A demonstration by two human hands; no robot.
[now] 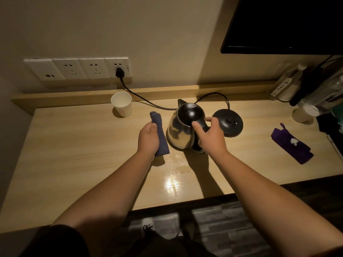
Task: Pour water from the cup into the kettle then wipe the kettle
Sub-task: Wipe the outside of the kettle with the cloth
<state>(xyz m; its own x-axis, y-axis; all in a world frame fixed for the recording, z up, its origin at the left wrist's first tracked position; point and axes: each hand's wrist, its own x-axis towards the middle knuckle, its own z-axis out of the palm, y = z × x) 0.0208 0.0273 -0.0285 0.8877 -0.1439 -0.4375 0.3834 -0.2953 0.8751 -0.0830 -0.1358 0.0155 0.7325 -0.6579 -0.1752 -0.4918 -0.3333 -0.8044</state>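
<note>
A steel kettle [178,132] with a black lid stands on the wooden desk [74,154], off its round black base [229,124]. My right hand [208,134] is curled round the kettle's black handle, thumb on top. My left hand [148,139] lies over a folded dark blue cloth [160,134] just left of the kettle, fingers curled onto it. The white paper cup [121,104] stands upright at the back left, apart from both hands; what it holds cannot be seen.
The base's black cord [141,98] runs to a wall socket strip [78,68]. A purple cloth [291,143] lies at the right. Bottles and bags [311,93] crowd the far right corner under a dark screen [285,25]. A wet patch [178,164] shines near the front edge.
</note>
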